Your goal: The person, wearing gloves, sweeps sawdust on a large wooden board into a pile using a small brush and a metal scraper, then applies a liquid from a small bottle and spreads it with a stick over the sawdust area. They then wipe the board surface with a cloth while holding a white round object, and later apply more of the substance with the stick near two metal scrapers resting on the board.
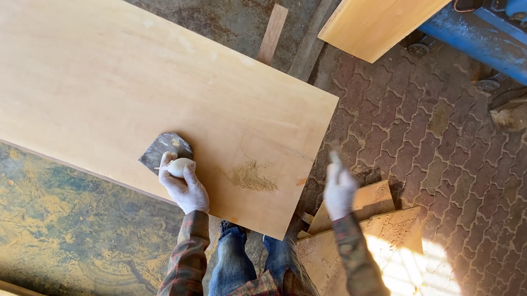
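Left hand [183,186], white-gloved: fingers wrapped round a pale rounded lump [180,167], pressed against a dark flat scraper blade [165,151] lying on the large pale plywood board [117,90] near its lower edge. Small patch of tan sawdust-like filler [252,178] on the board, just right of the hand. Right hand [339,189], also gloved, raised off the board's corner; blurred, fingers bunched narrow, contents cannot be told. Brick-paved floor [463,171] below.

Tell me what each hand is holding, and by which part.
The left hand presses a dark flat scraper to the plywood board, gripping its near edge. The right hand looks blurred; its hold cannot be told.
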